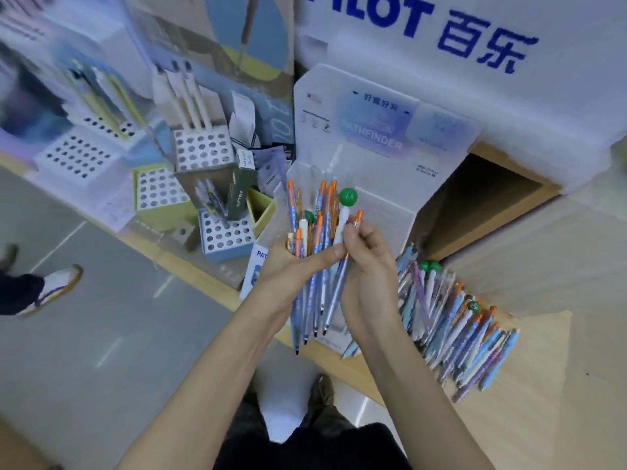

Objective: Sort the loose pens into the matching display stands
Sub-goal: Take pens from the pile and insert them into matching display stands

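Nearest, the left hand [291,262] is curled round a bunch of pens [314,232], orange clickers up and tips hanging down over the counter edge. The right hand [368,269] pinches 1 blue-barrelled pen [336,293] at the bunch's right side. The bunch looks loosely fanned, so drawing that 1 out could drag neighbours along and drop them to the floor [118,317]. A green ball-topped pen [348,197] is mixed in, so a hasty pull could send the wrong kind to a stand. Just right, a pile of loose pens [454,320] lies on the wooden counter [543,385], close to its edge, and a brushing forearm could roll some off. Beyond stand the clear stand [373,130] marked PATHFINDER and, to the left, a blue perforated stand [225,235].
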Available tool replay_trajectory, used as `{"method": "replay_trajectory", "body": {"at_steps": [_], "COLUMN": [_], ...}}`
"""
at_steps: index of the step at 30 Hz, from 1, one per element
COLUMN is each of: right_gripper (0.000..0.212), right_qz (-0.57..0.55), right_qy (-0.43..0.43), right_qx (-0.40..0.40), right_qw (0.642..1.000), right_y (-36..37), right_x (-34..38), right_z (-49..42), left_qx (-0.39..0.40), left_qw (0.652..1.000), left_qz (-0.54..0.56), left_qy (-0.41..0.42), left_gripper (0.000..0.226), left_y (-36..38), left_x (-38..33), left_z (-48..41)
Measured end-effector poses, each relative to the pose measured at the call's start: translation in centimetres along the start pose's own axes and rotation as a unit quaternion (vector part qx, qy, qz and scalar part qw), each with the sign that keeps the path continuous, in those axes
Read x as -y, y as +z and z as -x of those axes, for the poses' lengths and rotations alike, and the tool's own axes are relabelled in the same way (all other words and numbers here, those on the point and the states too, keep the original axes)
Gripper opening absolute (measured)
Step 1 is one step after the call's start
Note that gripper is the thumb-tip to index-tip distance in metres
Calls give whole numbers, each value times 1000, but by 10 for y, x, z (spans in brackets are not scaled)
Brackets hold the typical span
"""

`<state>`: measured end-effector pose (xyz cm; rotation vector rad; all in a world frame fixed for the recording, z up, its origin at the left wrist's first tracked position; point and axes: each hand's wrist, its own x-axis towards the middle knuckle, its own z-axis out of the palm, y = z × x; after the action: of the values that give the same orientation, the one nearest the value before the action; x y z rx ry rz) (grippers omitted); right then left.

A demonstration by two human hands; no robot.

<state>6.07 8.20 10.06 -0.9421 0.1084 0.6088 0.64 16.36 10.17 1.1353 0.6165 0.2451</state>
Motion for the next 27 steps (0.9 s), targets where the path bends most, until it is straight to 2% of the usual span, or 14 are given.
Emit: {"method": "replay_trajectory", "body": {"at_steps": [2,4,6,8,10,15,19,23,27], "right_gripper": [7,19,33,32,20,30,32,37,30], "right_qz": [-21,-47,-54,-44,7,221,249,328,344], "right_qy": [18,51,66,54,29,-60,-83,-115,-79], "right_qx": [8,24,37,47,44,7,11,37,71], "right_qw": [1000,997,996,996,999,973,965,937,933], "right_y": [17,35,59,84,108,158,185,207,232], "right_x": [-14,-28,-44,-62,-81,-116,-126,-138,-152], "right_z": [-1,-2,-1,0,1,2,-2,-17,-39], "left_qx": [-13,-23,-33,-41,-47,-71,-83,-93,-117], "left_qw": [1000,1000,999,999,998,995,995,995,993], "left_qz": [-2,-11,-23,-30,-46,-66,-45,-29,-31], "left_qy": [1,-2,-1,3,10,20,20,13,0], "left_gripper": [28,32,25,22,21,21,30,24,22], "left_y": [-21,-45,-73,-102,-130,-196,-235,-267,-299], "left_x": [-7,-16,-25,-35,-45,-65,-76,-87,-99], "left_z": [2,3,2,1,-1,-3,-7,-15,-29]}}
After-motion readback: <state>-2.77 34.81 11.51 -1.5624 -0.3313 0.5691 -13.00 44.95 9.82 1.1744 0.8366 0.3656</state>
